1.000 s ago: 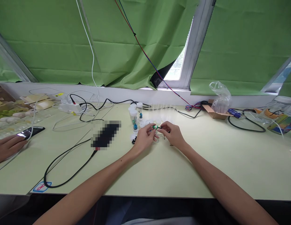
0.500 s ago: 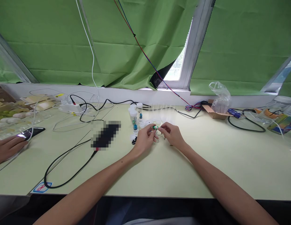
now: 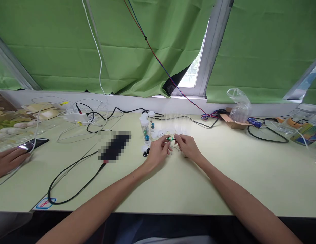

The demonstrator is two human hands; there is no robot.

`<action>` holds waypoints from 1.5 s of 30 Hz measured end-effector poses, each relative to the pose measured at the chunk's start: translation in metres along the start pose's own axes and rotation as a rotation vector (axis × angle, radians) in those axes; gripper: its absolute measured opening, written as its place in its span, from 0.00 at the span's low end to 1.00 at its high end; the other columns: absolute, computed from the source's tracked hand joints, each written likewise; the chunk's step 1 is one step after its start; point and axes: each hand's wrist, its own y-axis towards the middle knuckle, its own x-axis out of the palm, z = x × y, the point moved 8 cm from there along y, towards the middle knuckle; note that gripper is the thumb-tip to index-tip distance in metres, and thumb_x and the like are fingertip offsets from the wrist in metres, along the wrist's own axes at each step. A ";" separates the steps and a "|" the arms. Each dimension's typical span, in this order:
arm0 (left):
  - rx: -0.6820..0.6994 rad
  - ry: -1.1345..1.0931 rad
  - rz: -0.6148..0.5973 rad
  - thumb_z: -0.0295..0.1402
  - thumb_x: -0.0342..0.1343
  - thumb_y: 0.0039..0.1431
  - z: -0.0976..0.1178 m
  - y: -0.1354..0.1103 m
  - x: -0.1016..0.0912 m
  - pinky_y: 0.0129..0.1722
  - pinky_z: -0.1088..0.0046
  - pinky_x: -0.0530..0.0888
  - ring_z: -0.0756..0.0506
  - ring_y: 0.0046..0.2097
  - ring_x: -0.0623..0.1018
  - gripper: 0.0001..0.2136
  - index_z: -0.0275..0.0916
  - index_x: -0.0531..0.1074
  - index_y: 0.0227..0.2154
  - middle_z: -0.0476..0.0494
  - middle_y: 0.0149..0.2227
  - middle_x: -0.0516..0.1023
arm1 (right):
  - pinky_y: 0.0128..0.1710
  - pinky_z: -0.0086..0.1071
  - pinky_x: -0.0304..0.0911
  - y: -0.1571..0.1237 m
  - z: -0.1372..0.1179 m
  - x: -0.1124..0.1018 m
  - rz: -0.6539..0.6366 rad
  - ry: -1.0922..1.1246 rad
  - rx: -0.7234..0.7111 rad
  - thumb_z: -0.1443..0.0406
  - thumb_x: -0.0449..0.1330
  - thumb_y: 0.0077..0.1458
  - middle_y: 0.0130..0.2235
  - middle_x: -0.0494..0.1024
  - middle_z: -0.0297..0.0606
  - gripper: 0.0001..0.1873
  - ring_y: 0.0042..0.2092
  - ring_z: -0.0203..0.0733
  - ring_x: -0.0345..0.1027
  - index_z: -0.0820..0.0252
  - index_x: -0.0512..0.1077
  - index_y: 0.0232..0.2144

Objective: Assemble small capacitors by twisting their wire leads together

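My left hand [image 3: 159,149] pinches a small green part [image 3: 170,138] between its fingertips above the table. My right hand [image 3: 187,145] is closed at the part's right end, gripping a thin dark piece that meets it; the fingers hide most of this piece. Just left of my left hand stand clear tubes with white caps [image 3: 145,131], holding small blue and green parts. Another capped tube [image 3: 152,124] is a little farther back. Small black parts [image 3: 146,152] lie beside my left wrist. Behind my hands are several clear tubes [image 3: 177,120] and white caps [image 3: 159,133]. Thin wire-like bits [image 3: 175,148] lie beneath my fingers.
At the left, another person's hand [image 3: 10,161] rests by a phone [image 3: 37,144]. A pixelated dark object [image 3: 115,146] with a black cable [image 3: 68,171] lies left of my arms. To the back right stand a cardboard box [image 3: 235,123] with a plastic bag and jars [image 3: 307,123].
The right fingertips have shifted slightly at the green part. A dark piece now shows between the green part and the right fingers. The left hand has barely moved.
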 end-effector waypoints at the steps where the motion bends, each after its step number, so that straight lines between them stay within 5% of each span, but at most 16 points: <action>1: 0.001 0.003 -0.005 0.39 0.50 0.63 -0.001 0.000 0.000 0.30 0.71 0.77 0.47 0.29 0.79 0.17 0.37 0.70 0.50 0.42 0.35 0.80 | 0.26 0.30 0.55 0.000 0.000 0.000 -0.003 0.006 0.007 0.47 0.48 0.63 0.16 0.64 0.30 0.28 0.20 0.34 0.57 0.58 0.66 0.19; 12: 0.000 0.005 0.044 0.44 0.55 0.59 0.004 -0.001 -0.004 0.27 0.72 0.77 0.47 0.29 0.79 0.18 0.38 0.71 0.47 0.43 0.36 0.79 | 0.24 0.30 0.55 -0.001 -0.003 0.002 -0.033 0.179 0.005 0.46 0.50 0.61 0.17 0.66 0.31 0.28 0.20 0.33 0.57 0.59 0.66 0.18; 21: 0.036 -0.030 0.107 0.44 0.55 0.59 0.008 -0.001 -0.010 0.24 0.74 0.74 0.47 0.27 0.78 0.15 0.38 0.72 0.42 0.46 0.30 0.77 | 0.21 0.29 0.57 -0.001 -0.002 0.005 -0.036 0.390 0.057 0.47 0.59 0.55 0.23 0.72 0.32 0.21 0.20 0.32 0.60 0.60 0.72 0.30; 45: -0.010 -0.047 0.096 0.46 0.56 0.58 0.007 0.001 -0.010 0.25 0.73 0.76 0.47 0.27 0.79 0.17 0.38 0.71 0.44 0.45 0.29 0.77 | 0.25 0.31 0.63 -0.001 -0.001 0.006 -0.061 0.452 0.053 0.51 0.66 0.48 0.29 0.77 0.36 0.20 0.23 0.34 0.65 0.60 0.70 0.34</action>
